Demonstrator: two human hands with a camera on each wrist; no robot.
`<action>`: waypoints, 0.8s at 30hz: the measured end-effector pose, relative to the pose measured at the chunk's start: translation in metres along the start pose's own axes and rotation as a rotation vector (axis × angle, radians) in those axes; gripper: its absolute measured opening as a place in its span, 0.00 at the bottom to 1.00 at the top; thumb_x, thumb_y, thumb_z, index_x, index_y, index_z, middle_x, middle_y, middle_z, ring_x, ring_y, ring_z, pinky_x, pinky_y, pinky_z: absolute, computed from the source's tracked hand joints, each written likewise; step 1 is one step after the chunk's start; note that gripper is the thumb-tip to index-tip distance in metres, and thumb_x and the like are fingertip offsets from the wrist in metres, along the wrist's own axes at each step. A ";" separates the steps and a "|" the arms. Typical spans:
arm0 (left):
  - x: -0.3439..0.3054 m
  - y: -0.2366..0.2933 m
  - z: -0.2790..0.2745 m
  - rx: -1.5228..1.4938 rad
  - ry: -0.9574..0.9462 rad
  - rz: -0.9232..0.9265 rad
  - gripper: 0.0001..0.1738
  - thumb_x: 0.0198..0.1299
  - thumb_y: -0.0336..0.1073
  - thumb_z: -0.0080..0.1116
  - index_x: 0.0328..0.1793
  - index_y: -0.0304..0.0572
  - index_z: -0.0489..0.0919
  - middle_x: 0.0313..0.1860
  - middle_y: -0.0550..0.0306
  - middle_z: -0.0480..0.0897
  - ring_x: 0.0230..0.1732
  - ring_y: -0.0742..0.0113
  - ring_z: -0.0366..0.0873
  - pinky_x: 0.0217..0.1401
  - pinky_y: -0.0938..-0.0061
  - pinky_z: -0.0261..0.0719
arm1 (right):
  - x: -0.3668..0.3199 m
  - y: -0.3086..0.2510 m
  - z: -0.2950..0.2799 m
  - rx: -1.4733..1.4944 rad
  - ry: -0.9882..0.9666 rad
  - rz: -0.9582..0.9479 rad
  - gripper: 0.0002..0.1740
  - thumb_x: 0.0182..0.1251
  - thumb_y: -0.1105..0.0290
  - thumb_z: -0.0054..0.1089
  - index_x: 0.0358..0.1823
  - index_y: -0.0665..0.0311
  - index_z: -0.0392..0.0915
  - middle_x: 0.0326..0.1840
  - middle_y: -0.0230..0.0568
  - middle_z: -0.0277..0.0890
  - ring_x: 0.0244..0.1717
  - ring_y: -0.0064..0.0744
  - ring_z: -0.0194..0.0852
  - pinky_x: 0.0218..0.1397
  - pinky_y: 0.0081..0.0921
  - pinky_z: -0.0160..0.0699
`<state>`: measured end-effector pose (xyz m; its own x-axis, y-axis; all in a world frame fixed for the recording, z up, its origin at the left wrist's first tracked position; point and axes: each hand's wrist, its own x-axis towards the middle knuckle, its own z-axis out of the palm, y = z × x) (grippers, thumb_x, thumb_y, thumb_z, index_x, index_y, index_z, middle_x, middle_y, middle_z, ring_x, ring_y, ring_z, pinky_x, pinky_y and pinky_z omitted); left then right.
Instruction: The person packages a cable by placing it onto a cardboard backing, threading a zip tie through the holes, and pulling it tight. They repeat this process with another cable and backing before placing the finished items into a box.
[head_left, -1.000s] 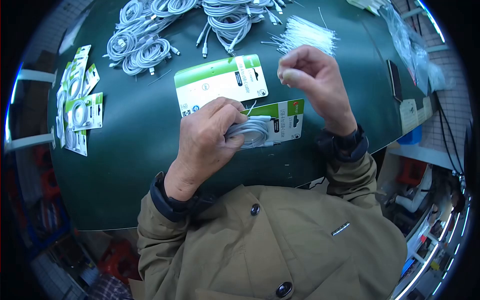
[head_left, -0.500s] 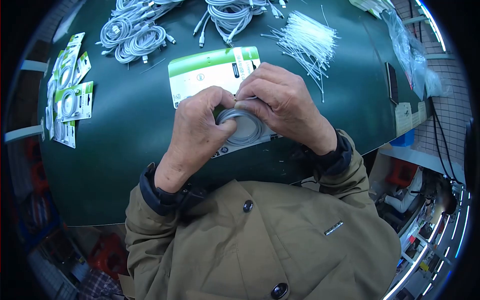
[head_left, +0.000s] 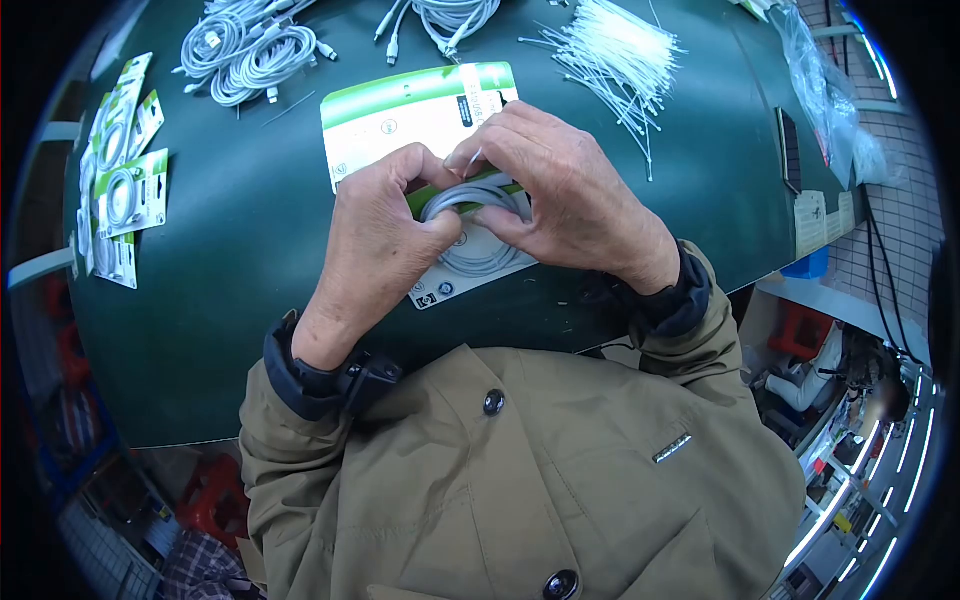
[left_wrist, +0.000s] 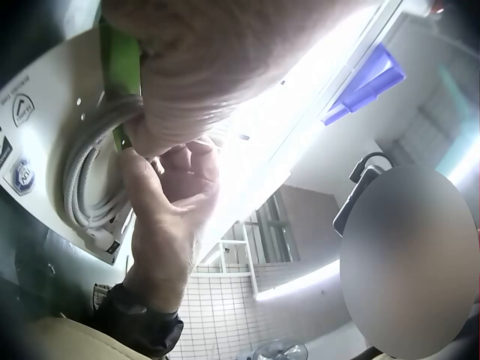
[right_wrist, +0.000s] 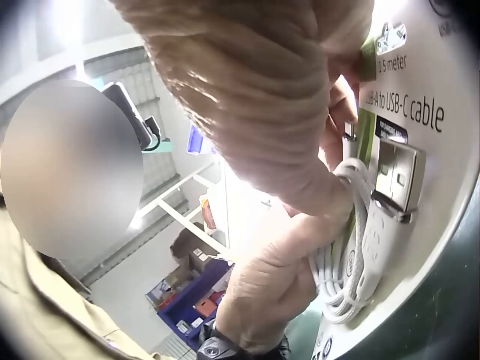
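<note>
A coiled grey-white USB cable (head_left: 480, 263) lies against a green-and-white cardboard backing card (head_left: 432, 299), tilted in front of the person. My left hand (head_left: 372, 235) grips the coil from the left, thumb inside the loop. From the right, my right hand (head_left: 578, 200) curls round the coil's upper part, its thumb also within the loop. A thin white cable tie (head_left: 474, 160) shows at the right fingertips; the fingers hide most of it. In the right wrist view, a metal USB-A plug (right_wrist: 399, 176) juts out beside the coil.
Stacked blank cards (head_left: 365, 107) lie just beyond the hands. White cable ties (head_left: 620, 65) are heaped behind right, with coiled cables (head_left: 265, 55) at the back. Carded cables (head_left: 125, 195) sit on the left; a phone (head_left: 789, 150) and plastic bags (head_left: 825, 90) lie right.
My right hand came from the right, apart from the card, to the coil beside my left hand. Its thumb then moved into the loop, and the card turned and tilted.
</note>
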<state>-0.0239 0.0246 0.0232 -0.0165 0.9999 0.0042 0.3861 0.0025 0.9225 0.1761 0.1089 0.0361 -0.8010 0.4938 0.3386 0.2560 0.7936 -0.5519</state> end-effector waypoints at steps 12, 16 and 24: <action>0.000 0.001 -0.003 -0.039 -0.016 0.000 0.10 0.54 0.21 0.65 0.44 0.31 0.85 0.41 0.50 0.91 0.49 0.65 0.91 0.62 0.69 0.88 | -0.001 0.007 0.000 0.148 0.051 0.012 0.23 0.55 0.72 0.83 0.52 0.64 0.83 0.46 0.39 0.87 0.48 0.42 0.87 0.53 0.36 0.86; 0.001 0.000 -0.002 -0.080 -0.034 -0.041 0.10 0.55 0.21 0.64 0.44 0.31 0.85 0.41 0.49 0.91 0.49 0.65 0.91 0.61 0.69 0.88 | -0.002 0.013 0.003 0.196 0.066 0.032 0.15 0.64 0.67 0.79 0.48 0.63 0.87 0.39 0.41 0.86 0.46 0.45 0.86 0.49 0.40 0.85; 0.002 -0.006 -0.001 -0.072 -0.122 -0.101 0.08 0.59 0.21 0.64 0.45 0.32 0.84 0.42 0.59 0.88 0.50 0.73 0.87 0.61 0.73 0.85 | -0.002 0.004 0.014 0.042 0.101 0.064 0.07 0.71 0.68 0.72 0.40 0.63 0.84 0.37 0.41 0.84 0.42 0.47 0.84 0.48 0.41 0.83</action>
<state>-0.0273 0.0269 0.0183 0.0623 0.9892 -0.1328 0.3208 0.1062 0.9412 0.1711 0.1059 0.0229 -0.7248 0.5780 0.3750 0.2802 0.7445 -0.6059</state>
